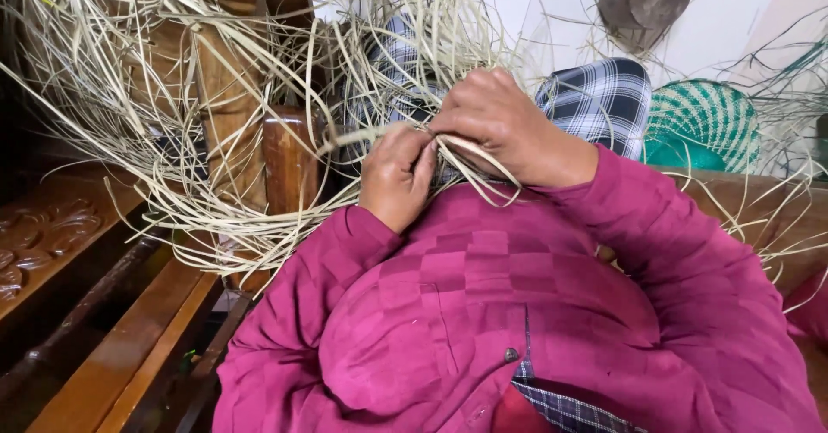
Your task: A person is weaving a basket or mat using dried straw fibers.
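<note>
The left hand (395, 177) and right hand (504, 128) meet near the centre of the view, the right just above and beside the left, both touching the strips (470, 150) that pass between them. A loose mass of straw strips (172, 122) spreads to the left of and behind the hands, draped over a wooden post (228, 114). A wooden bench (129, 347) lies at lower left. A checked cloth (599, 101) sits behind and right of the hands. A woven basket (703, 127) lies farther right, with a round hat (647, 2) above it against the wall.
</note>
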